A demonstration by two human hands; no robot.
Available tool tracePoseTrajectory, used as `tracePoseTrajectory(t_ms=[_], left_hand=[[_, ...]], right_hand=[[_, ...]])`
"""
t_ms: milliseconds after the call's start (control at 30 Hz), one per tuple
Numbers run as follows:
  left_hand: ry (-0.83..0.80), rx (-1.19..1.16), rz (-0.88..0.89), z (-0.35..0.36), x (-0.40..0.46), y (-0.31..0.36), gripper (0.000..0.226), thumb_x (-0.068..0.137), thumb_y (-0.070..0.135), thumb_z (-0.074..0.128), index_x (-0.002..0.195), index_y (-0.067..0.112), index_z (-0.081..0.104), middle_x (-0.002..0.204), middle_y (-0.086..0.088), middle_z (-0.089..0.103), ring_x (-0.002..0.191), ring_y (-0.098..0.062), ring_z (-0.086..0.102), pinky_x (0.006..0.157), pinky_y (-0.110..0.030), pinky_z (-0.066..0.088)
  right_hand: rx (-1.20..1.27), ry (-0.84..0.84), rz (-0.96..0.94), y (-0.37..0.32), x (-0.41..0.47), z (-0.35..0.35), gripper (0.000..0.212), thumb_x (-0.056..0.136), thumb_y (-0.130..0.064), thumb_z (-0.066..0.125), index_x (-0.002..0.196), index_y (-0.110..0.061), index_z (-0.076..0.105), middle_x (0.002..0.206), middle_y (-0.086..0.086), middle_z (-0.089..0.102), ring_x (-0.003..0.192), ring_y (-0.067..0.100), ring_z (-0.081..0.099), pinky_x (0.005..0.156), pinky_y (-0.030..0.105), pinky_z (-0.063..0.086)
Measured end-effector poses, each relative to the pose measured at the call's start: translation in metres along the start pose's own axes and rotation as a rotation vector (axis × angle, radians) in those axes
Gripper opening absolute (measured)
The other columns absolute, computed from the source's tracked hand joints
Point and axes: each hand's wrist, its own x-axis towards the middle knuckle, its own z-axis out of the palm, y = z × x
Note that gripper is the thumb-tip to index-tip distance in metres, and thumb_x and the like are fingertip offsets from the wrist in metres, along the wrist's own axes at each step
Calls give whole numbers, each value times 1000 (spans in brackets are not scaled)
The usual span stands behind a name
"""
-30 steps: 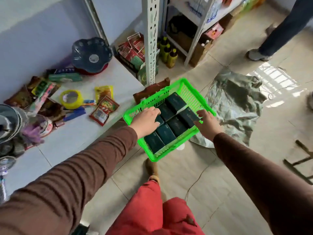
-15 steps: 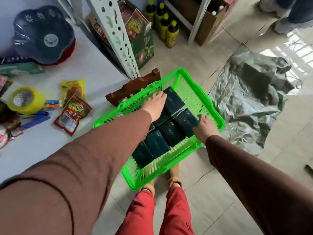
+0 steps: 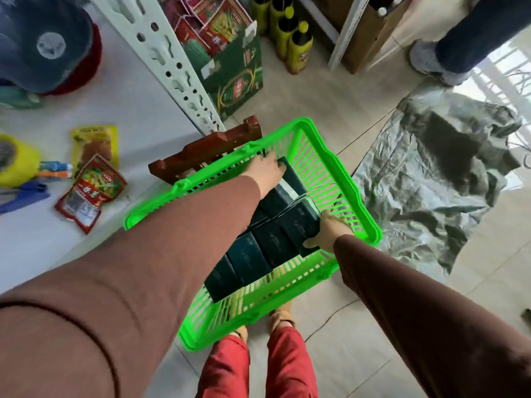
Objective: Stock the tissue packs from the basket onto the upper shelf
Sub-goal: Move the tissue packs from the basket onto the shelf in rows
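A bright green plastic basket (image 3: 349, 179) sits on a low brown wooden stool (image 3: 207, 146) beside the white shelf (image 3: 120, 110). Several dark green tissue packs (image 3: 253, 258) lie in it in rows. My left hand (image 3: 265, 170) reaches to the far end of the basket and grips the farthest pack (image 3: 290, 175). My right hand (image 3: 330, 229) grips the near right pack (image 3: 300, 222), which is tilted up off the row, thumb under its lower edge.
Snack packets (image 3: 90, 193), a yellow tape roll (image 3: 14, 165) and stacked dark bowls (image 3: 43, 44) lie on the shelf. A perforated white upright (image 3: 172, 67) stands by a green carton (image 3: 232, 70). Crumpled grey plastic sheet (image 3: 431, 173) covers the floor at right. Another person's feet (image 3: 431, 58) stand at top right.
The view has dropped closer to the basket. My left hand moved from the near packs to the far end, and my right hand has tilted a pack up at the right side.
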Motion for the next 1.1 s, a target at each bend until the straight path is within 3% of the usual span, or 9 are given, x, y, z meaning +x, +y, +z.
tracePoseTrajectory(t_ms=[100, 167, 267, 433, 633, 767, 867, 967, 1100], left_hand=[[-44, -80, -70, 16, -37, 2, 58, 78, 6, 71, 130, 8, 45, 123, -14, 57, 121, -28, 45, 82, -38, 46], [-23, -189, -158, 29, -78, 0, 50, 79, 21, 73, 124, 14, 52, 120, -7, 59, 118, -26, 45, 88, -38, 46], [6, -534, -347, 37, -155, -12, 62, 75, 44, 76, 127, 21, 50, 122, -4, 54, 117, -28, 46, 90, -41, 46], [153, -1075, -621, 3, -310, -54, 72, 72, 41, 83, 133, 21, 50, 126, -6, 60, 111, -24, 59, 77, -27, 44], [405, -1073, -792, -49, -525, -103, 67, 76, 44, 81, 130, 38, 43, 99, 6, 60, 69, -2, 54, 58, -20, 40], [619, -1057, -873, -62, -684, -123, 64, 72, 45, 84, 124, 45, 46, 116, 13, 63, 93, -5, 63, 78, -32, 55], [800, -1011, -912, -71, -800, -137, 60, 69, 39, 88, 118, 41, 53, 108, 19, 66, 95, -1, 62, 81, -32, 53], [900, -983, -959, -75, -890, -161, 57, 68, 40, 87, 112, 43, 53, 102, 21, 64, 89, 3, 61, 74, -24, 50], [922, -821, -1062, -55, -973, -220, 54, 69, 43, 84, 113, 36, 54, 108, 15, 55, 99, -5, 54, 81, -23, 43]], right_hand=[[-73, 66, -71, -3, -16, -9, 69, 67, -44, 82, 115, -6, 49, 121, 18, 59, 114, 34, 50, 84, 35, 42], [-114, 132, -107, -8, -37, -20, 69, 69, -45, 79, 119, -8, 49, 124, 16, 57, 115, 34, 47, 87, 36, 41], [-11, 150, -189, -22, -74, -48, 73, 70, -39, 80, 127, -9, 47, 124, 15, 55, 114, 32, 50, 82, 32, 36], [31, 179, -529, -93, -173, -116, 69, 69, -32, 84, 128, -12, 53, 116, 9, 58, 108, 27, 56, 75, 27, 35], [-77, 269, -1015, -231, -343, -182, 54, 69, -38, 83, 113, -31, 52, 97, -14, 58, 87, 9, 56, 71, 20, 43], [-117, 303, -1219, -326, -477, -191, 53, 70, -36, 85, 108, -40, 48, 94, -23, 61, 77, 0, 56, 68, 6, 43], [-4, 187, -1344, -389, -564, -181, 48, 70, -34, 84, 109, -32, 56, 99, -6, 70, 79, 7, 66, 69, 22, 54], [113, 132, -1461, -457, -631, -167, 46, 68, -31, 83, 108, -26, 62, 98, -6, 71, 87, 5, 66, 73, 22, 54], [106, 239, -1581, -557, -684, -142, 55, 62, -49, 84, 107, -27, 62, 98, 0, 70, 94, 29, 65, 81, 51, 52]])
